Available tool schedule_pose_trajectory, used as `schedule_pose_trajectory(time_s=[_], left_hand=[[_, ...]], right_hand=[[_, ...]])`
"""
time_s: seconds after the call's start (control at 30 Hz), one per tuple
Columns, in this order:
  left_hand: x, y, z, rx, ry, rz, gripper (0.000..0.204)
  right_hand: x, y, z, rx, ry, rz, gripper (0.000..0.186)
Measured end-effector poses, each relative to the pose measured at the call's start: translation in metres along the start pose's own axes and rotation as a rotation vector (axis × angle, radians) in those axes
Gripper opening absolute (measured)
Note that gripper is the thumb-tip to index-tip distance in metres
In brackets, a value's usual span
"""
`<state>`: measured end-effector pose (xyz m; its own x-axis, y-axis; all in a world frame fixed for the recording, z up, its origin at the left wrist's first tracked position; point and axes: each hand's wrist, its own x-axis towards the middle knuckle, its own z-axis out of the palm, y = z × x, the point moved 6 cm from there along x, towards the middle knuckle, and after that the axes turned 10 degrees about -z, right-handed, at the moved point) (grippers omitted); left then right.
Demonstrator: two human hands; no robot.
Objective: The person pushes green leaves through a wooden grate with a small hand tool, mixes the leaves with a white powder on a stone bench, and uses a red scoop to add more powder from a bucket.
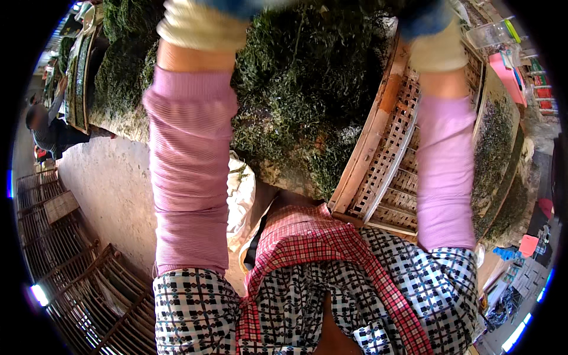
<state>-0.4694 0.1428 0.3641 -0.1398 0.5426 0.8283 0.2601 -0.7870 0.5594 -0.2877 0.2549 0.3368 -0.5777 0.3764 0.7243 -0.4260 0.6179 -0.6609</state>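
Both arms, in pink ribbed sleeves, reach to the top edge of the head view. My left hand [204, 21], in a cream and blue glove, is blurred and cut off above a mound of dark green stringy plant material [302, 89]; its fingers are out of sight. My right hand [432, 41], gloved alike and also blurred, is over the upper end of a woven wooden lattice tray with an orange-brown frame [384, 124], beside the mound. What either hand holds, if anything, I cannot make out.
A co-worker [47, 133] stands at far left by leaning green-covered boards [77, 83]. Slatted racks [89, 284] stand on the floor [100, 183] at lower left. A white sack [239, 195] sits below the mound. More green-coated boards [494, 171] and a pink object [506, 77] are at right.
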Motion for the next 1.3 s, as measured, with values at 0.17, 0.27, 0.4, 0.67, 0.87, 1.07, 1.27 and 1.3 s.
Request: schedule_pose_trajectory(time_s=[0.17, 0.27, 0.4, 0.67, 0.87, 1.07, 1.27, 1.3], left_hand=[[-0.228, -0.112, -0.024, -0.117, 0.53, -1.211, 0.06], [-0.391, -0.123, -0.033, 0.474, 0.485, -1.534, 0.061], [-0.444, -0.083, 0.023, 1.454, -0.246, -1.343, 0.08], [-0.468, -0.044, 0.083, 1.309, -0.488, -1.366, 0.112], [-0.502, -0.072, 0.08, 1.55, -0.444, -1.209, 0.103], [-0.439, -0.113, 0.058, 1.368, -0.222, -1.033, 0.083], [-0.449, -0.097, 0.012, 1.539, -0.235, -1.207, 0.088], [-0.443, -0.097, 0.015, 1.537, -0.276, -1.182, 0.089]], right_hand=[[-0.218, 0.112, 0.016, -0.483, 0.12, 0.762, 0.067], [-0.355, 0.113, 0.076, -0.11, 0.337, 1.049, 0.087], [-0.413, 0.081, 0.128, -0.759, -0.103, 0.865, 0.089], [-0.443, 0.041, 0.168, -0.579, -0.487, 1.377, 0.096], [-0.418, 0.083, 0.176, -0.599, -0.273, 1.392, 0.086], [-0.358, 0.137, 0.176, -0.827, -0.005, 0.665, 0.087], [-0.365, 0.139, 0.146, -1.065, -0.415, 1.375, 0.1], [-0.396, 0.155, 0.138, -1.147, -0.294, 1.352, 0.102]])
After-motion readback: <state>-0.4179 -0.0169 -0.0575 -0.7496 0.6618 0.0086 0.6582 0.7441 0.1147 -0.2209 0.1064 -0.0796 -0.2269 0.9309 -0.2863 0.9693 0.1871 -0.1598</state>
